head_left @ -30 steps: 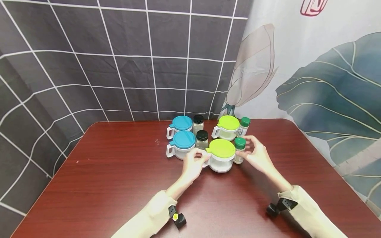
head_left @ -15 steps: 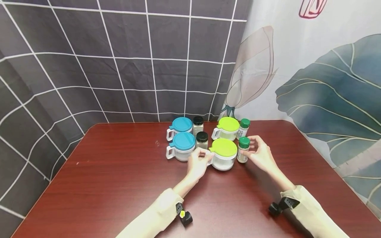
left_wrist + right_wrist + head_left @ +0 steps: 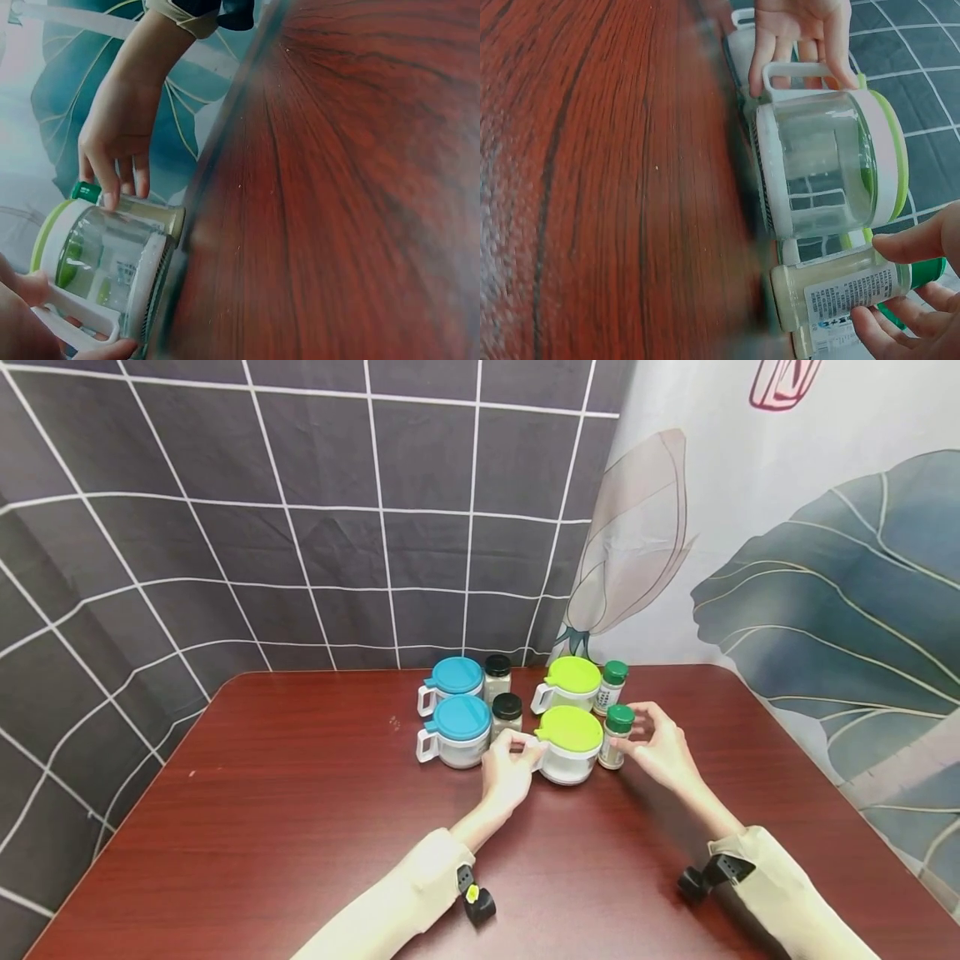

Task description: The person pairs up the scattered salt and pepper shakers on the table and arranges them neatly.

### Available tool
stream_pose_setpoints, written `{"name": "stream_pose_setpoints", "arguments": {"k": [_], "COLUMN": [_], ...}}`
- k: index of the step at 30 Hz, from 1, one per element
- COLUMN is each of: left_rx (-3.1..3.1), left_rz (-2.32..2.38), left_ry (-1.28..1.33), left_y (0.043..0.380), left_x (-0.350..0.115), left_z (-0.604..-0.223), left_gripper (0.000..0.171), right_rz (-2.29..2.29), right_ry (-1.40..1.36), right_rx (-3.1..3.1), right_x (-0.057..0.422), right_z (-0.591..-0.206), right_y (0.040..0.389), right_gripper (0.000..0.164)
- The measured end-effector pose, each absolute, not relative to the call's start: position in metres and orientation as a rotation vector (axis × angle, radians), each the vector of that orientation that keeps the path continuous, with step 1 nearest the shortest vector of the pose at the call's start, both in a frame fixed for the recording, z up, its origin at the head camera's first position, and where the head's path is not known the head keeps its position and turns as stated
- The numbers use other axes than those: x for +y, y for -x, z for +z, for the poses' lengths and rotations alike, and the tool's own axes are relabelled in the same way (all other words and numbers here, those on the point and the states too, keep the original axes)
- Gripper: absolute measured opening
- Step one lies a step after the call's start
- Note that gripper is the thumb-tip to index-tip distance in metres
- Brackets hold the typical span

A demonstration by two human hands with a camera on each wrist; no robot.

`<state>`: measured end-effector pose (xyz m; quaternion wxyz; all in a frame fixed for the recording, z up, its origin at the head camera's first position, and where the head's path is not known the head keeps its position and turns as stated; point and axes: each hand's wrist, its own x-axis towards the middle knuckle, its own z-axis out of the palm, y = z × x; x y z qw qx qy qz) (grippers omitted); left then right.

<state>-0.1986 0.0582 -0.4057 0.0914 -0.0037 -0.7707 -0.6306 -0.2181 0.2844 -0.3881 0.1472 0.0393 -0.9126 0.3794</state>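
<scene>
My left hand grips the white handle of the front seasoning jar, a clear jar with a lime-green lid. On that jar's right, my right hand holds a small spice bottle with a green cap between thumb and fingers. The bottle stands upright close beside the jar, its printed label showing in the right wrist view. Behind them stand a matching green-lidded jar and another green-capped bottle. The left wrist view shows the gripped jar low on the table, its base by the surface.
Left of the left hand are two blue-lidded jars, one in front and one behind. Beside them stand two black-capped bottles, front and rear. The reddish wooden table ends at a dark gridded curtain.
My left hand has shifted the front green-lidded jar a little to the right and away from me. The front green-capped bottle in my right hand has moved slightly right too.
</scene>
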Motion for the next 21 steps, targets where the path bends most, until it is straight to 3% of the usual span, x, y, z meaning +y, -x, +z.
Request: {"name": "stream_pose_setpoints", "arguments": {"k": [21], "left_rx": [-2.301], "left_rz": [-1.807], "left_ry": [-0.011], "left_y": [0.207], "left_x": [0.075], "left_z": [-0.414], "left_gripper": [0.018], "right_rz": [1.102], "right_ry": [-0.154], "right_rx": [-2.618], "right_x": [0.293], "right_z": [-0.389], "right_y": [0.221], "right_gripper": [0.048]}}
